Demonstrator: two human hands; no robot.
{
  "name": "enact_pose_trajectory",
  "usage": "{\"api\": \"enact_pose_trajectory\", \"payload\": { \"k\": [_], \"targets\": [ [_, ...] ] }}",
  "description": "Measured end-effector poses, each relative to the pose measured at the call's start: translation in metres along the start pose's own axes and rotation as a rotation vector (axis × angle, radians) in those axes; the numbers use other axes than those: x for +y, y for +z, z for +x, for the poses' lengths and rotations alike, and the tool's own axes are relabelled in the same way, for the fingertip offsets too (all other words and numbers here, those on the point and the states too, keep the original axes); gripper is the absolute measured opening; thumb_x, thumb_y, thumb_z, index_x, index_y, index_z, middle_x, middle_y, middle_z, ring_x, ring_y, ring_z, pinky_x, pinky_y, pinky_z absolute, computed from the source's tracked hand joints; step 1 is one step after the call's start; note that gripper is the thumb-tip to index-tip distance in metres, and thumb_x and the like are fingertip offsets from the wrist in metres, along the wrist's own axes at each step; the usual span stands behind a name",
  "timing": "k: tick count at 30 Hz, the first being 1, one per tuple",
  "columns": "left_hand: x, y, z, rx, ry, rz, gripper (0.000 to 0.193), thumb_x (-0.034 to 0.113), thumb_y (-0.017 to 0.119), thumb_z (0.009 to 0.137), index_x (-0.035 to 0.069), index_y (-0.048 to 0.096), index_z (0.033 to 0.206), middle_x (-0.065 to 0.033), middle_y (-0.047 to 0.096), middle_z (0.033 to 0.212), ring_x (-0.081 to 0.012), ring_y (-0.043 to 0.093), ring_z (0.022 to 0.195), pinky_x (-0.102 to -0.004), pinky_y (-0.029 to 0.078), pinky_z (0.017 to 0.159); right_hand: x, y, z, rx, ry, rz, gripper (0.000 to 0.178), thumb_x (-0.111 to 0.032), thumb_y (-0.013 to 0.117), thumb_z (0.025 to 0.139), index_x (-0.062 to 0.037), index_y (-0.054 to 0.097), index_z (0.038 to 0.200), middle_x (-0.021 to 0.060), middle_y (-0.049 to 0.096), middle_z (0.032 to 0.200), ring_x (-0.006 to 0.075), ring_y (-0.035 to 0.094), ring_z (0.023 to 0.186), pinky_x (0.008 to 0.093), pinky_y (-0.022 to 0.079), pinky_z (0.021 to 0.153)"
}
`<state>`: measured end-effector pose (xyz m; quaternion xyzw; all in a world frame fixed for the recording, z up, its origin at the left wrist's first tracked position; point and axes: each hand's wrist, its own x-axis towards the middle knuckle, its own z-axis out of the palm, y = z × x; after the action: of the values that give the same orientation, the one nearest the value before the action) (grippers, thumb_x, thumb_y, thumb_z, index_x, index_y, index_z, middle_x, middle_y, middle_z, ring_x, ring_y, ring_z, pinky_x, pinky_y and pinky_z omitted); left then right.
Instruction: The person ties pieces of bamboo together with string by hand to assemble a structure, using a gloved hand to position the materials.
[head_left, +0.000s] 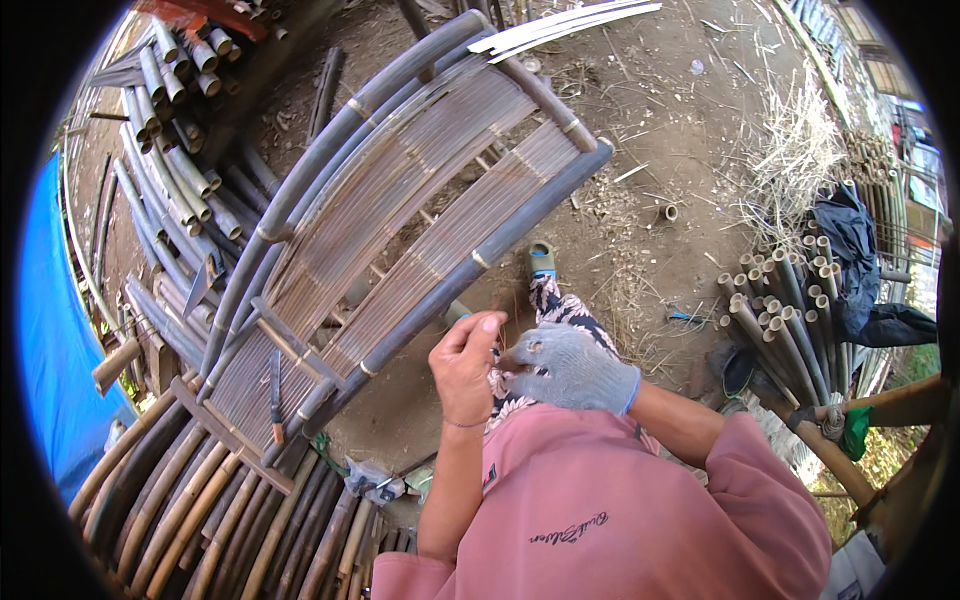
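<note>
My left hand (467, 368) is bare, with a thin band at its wrist. Its thumb and fingers are pinched together in front of my body, and whatever they hold is too small to make out. My right hand (572, 368) wears a grey knit glove. Its curled fingers come close to the left hand; any thing between them is hidden. Just beyond and to the left stands a bamboo bench (478, 258) with dark pole rails and a surface of thin slats. On its near left end lies a long-bladed tool with a wooden handle (276, 395), apart from both hands.
Pale split strips (560, 30) rest across the bench's far end. Bamboo poles (170, 480) lie at the lower left, with more stacked at the upper left. A bundle of cut bamboo (790, 310) and a dark cloth (850, 265) are on the right. Shavings (800, 150) litter the ground.
</note>
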<state>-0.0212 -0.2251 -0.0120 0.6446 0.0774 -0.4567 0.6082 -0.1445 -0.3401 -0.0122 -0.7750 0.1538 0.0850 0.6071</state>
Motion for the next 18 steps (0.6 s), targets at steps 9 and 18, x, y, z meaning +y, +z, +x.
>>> {"api": "enact_pose_trajectory", "payload": {
  "k": [9, 18],
  "targets": [
    [-0.198, -0.135, 0.046, 0.253, 0.029, 0.647, 0.013, 0.007, 0.07, 0.083, -0.005, 0.069, 0.086, -0.0119, 0.06, 0.107, -0.0231, 0.06, 0.097, -0.0339, 0.048, 0.087, 0.359, -0.078, 0.069, 0.592, 0.601, -0.872, 0.015, -0.022, 0.059, 0.085, -0.0116, 0.069, 0.088, 0.0128, 0.066, 0.089, 0.032, 0.064, 0.086, 0.0432, 0.052, 0.074],
    [-0.238, -0.1, 0.141, 0.227, 0.036, 0.54, 0.009, 0.001, 0.066, 0.089, -0.006, 0.07, 0.093, -0.0115, 0.063, 0.109, -0.0203, 0.06, 0.102, -0.0328, 0.047, 0.091, 0.468, -0.102, 0.189, 0.512, 0.187, -1.027, 0.01, -0.02, 0.062, 0.082, -0.0144, 0.069, 0.085, 0.0063, 0.065, 0.086, 0.0265, 0.064, 0.09, 0.0415, 0.051, 0.074]
  ]
}}
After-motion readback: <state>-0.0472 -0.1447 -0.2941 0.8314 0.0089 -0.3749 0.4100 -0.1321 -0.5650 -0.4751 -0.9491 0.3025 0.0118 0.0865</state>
